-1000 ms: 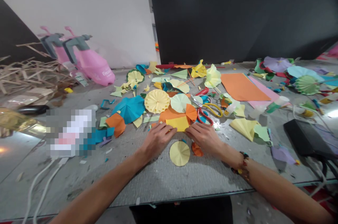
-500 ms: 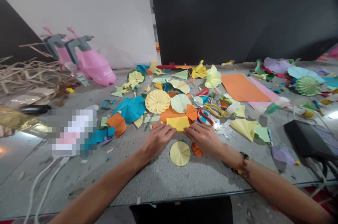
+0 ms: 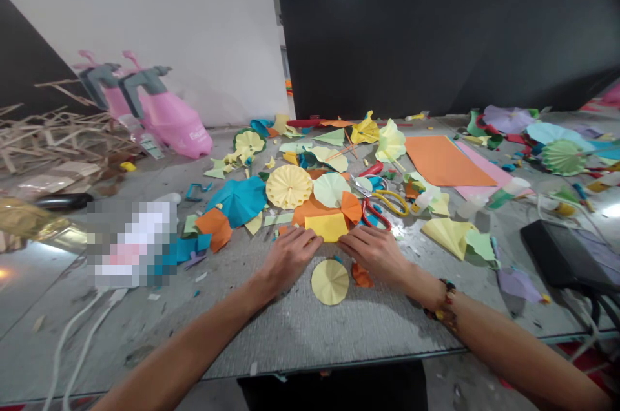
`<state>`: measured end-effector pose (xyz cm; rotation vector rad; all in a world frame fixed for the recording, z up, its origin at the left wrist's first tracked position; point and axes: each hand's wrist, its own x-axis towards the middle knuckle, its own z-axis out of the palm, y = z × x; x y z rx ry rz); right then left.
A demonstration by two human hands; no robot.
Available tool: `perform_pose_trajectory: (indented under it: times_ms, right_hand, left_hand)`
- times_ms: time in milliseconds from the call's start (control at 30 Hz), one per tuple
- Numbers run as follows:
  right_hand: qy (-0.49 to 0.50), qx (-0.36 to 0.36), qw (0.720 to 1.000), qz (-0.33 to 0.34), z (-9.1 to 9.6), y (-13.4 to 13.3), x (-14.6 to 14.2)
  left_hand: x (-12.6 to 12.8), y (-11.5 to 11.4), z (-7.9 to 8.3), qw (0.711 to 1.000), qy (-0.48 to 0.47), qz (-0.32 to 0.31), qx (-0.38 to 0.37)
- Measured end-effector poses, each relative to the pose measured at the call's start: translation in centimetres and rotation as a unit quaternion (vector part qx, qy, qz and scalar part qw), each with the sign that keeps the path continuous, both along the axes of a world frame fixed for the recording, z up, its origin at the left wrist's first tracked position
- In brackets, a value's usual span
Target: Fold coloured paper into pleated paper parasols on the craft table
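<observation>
Between my hands lies a bright yellow rectangle of paper [image 3: 327, 227], its near edge under my fingers. My left hand [image 3: 290, 257] is closed on its left end, fingers pressed together. At the right end, my right hand [image 3: 374, 252] grips the same paper in a like way. Just nearer to me rests a pale yellow creased paper circle [image 3: 330, 282], with a small orange paper piece [image 3: 362, 274] beside it. Red-handled scissors [image 3: 375, 214] and yellow-handled scissors [image 3: 391, 201] lie beyond my right hand. A pleated cream paper disc [image 3: 289, 187] sits farther back.
Blue folded paper [image 3: 238, 199] and several scraps spread across the table. Orange sheets [image 3: 448, 161] lie at the back right, a black box-shaped device [image 3: 564, 252] at the right. Pink spray bottles [image 3: 177, 123] stand at the back left, near a white power strip [image 3: 140, 236] with cables.
Almost nothing differs. Both hands keep their hold on the yellow paper, which has barely shifted.
</observation>
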<state>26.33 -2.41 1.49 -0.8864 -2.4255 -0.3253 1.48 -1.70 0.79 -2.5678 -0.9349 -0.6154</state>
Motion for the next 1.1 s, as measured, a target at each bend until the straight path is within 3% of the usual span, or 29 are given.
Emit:
perform_pose_trajectory:
  times_ms: [433,767,1100]
  right_hand:
    - [-0.012,-0.003,1.000,0.000,-0.50,0.10,0.44]
    - [-0.029,-0.004,0.999,-0.019,-0.27,0.07,0.38]
    - [-0.013,0.003,1.000,-0.013,-0.29,-0.02,0.16]
  left_hand:
    - [-0.19,0.06,-0.49,0.999,-0.021,-0.013,-0.031]
    - [-0.25,0.04,-0.25,0.998,-0.053,-0.031,-0.010]
    - [-0.19,0.07,-0.04,0.999,-0.027,-0.020,-0.019]
